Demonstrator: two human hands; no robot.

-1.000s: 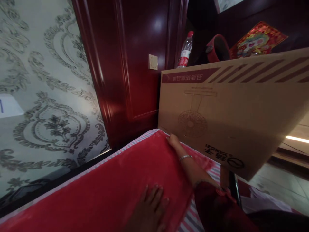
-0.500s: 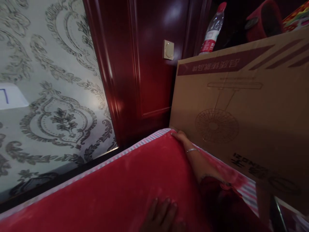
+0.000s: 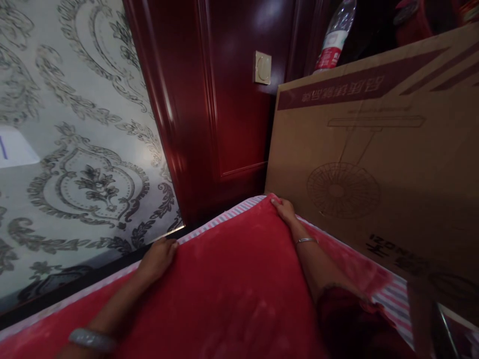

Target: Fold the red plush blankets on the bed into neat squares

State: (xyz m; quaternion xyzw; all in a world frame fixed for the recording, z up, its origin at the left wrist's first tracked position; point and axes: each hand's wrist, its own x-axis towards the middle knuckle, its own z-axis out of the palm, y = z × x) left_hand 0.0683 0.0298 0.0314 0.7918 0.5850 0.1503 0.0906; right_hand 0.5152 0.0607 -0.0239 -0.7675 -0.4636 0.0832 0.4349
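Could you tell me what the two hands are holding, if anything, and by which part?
Both are on the red blanket: the right hand at its far corner, the left hand on its far edge. Whether either actually grips it cannot be told.

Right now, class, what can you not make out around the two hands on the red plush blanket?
Head view only:
- Right hand: fingertips curl over the red plush blanket corner, hidden.
- Left hand: fingertips hidden over the blanket's edge.
- Clear plastic bottle: top cut off by the frame.
- Brown cardboard fan box: right part cut off, print upside down.
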